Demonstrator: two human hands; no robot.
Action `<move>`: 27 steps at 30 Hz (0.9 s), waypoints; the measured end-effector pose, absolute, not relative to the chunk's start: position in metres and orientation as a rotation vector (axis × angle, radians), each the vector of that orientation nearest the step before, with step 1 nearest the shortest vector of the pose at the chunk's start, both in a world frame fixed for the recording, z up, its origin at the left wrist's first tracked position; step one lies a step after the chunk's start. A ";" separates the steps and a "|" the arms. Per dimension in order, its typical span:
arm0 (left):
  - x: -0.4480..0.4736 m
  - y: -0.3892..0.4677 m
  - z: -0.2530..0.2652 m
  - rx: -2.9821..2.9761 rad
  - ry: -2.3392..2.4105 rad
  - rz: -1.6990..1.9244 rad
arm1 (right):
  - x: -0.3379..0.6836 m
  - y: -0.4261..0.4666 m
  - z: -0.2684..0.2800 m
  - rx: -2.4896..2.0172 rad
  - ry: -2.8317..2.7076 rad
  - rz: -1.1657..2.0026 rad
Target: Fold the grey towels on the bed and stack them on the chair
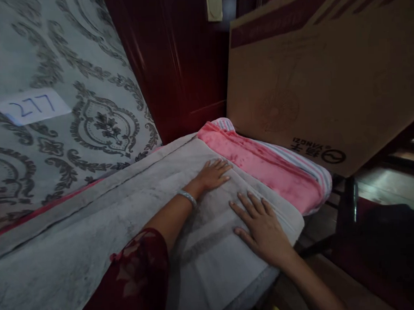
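Observation:
A grey plush blanket (211, 229) is spread over a raised, bed-like surface, with a folded strip along its wall side. My left hand (213, 174), with a bracelet at the wrist, lies flat on it near the far end, fingers stretched out. Closer to the right edge, my right hand (262, 226) rests palm down on the same blanket, its fingers spread. Neither hand holds anything. Just beyond the blanket's far edge lies a pink cloth (263, 166) on top of a striped cloth (297, 155).
A large cardboard box (320, 70) stands behind the pink cloth. Patterned wallpaper (97, 119) carries a paper label (34, 106) marked 277. A dark red wooden panel (174, 55) rises at the far end. On the right is a dark chair-like frame (349, 212).

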State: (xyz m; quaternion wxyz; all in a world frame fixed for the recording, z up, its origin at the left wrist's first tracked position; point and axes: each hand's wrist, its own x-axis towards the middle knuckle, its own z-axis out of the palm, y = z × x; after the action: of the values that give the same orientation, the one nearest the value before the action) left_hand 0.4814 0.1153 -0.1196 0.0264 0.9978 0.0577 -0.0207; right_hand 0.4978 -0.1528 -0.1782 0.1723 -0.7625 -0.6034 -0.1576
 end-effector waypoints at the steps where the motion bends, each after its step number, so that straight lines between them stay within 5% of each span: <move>1: 0.485 0.123 -0.120 3.075 0.226 -0.068 | 0.497 -0.153 -0.178 -2.172 -1.707 -0.435; 15: 0.494 0.147 -0.110 3.034 0.833 0.155 | 0.499 -0.154 -0.171 -2.158 -1.660 -0.265; 27: 0.304 0.063 -0.102 3.072 0.197 -0.117 | 0.501 -0.158 -0.180 -2.181 -1.688 -0.387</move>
State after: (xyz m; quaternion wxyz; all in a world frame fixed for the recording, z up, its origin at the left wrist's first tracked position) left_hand 0.3036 0.0635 -0.1018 0.0303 0.9968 0.0638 -0.0380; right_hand 0.5013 -0.1579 -0.1805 0.1774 -0.7708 -0.5964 -0.1368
